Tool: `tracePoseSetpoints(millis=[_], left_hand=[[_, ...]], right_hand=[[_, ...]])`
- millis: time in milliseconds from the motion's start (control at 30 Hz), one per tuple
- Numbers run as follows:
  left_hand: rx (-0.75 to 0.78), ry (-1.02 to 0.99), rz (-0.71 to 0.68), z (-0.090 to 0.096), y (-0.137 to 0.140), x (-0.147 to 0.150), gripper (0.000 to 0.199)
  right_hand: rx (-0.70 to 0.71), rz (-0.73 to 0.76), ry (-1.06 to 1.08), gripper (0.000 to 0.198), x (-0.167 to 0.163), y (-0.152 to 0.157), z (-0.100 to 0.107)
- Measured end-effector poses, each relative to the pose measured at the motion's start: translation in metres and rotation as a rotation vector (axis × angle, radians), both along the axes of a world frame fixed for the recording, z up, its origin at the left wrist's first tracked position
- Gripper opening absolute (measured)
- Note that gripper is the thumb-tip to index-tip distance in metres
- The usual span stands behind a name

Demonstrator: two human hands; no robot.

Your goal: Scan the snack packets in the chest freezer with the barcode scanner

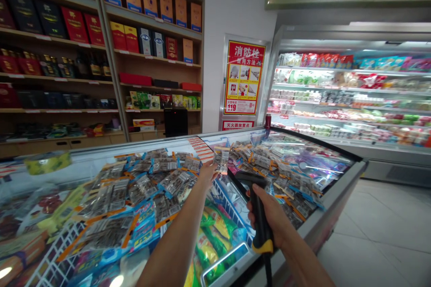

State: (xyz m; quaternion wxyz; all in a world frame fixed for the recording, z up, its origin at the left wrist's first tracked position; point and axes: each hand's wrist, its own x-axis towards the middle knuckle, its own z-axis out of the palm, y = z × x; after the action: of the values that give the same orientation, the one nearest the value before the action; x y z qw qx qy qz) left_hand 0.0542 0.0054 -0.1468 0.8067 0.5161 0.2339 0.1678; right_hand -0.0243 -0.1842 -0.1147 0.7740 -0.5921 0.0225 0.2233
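Note:
In my right hand [269, 210] is a black and yellow barcode scanner [258, 215], its head turned left and its cord hanging down. My left hand [208, 172] reaches forward and pinches a small clear snack packet [221, 160] by its edge, just beyond the scanner head. Many similar packets with orange and blue ends lie in a pile [144, 179] left of my left hand. Another pile of them [269, 166] rests on the freezer glass to the right. Below my hands, green and yellow bags [215, 233] sit inside the freezer beside a white wire basket divider [227, 202].
A chest freezer with a grey rim [350, 184] spans the front. Yellow tape [47, 163] lies on its left edge and a red can [268, 121] stands at its far corner. Behind are shelves of boxed bottles [144, 40], a red poster [244, 78] and a lit refrigerated display [336, 98].

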Motion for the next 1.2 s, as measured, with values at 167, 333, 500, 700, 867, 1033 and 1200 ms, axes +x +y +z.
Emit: tracePoseSetpoints(millis=[167,333,500,700,867,1033,1200], left_hand=[[-0.009,-0.002,0.0,-0.004,0.002,0.002,0.014],[-0.03,-0.028,-0.011,-0.007,0.002,0.005,0.017],[-0.052,-0.093,-0.038,-0.007,0.001,0.006,0.019],[-0.06,-0.119,-0.044,-0.008,0.001,0.008,0.016],[-0.045,-0.097,-0.044,-0.009,0.003,0.01,0.014],[-0.027,-0.117,-0.122,-0.009,0.005,0.011,0.018],[0.08,-0.047,-0.147,-0.009,0.002,0.013,0.019]], right_hand=[[0.033,-0.008,-0.019,0.028,-0.001,0.0,0.0],[0.039,-0.006,-0.03,0.028,-0.004,0.0,0.001],[0.004,-0.003,-0.028,0.029,-0.006,0.003,0.004],[0.01,0.022,-0.035,0.028,-0.011,0.007,0.005],[0.021,0.027,-0.026,0.029,-0.01,0.007,0.009],[0.031,0.006,-0.051,0.027,-0.008,0.005,0.018],[-0.009,0.002,-0.023,0.027,-0.009,0.003,0.02]])
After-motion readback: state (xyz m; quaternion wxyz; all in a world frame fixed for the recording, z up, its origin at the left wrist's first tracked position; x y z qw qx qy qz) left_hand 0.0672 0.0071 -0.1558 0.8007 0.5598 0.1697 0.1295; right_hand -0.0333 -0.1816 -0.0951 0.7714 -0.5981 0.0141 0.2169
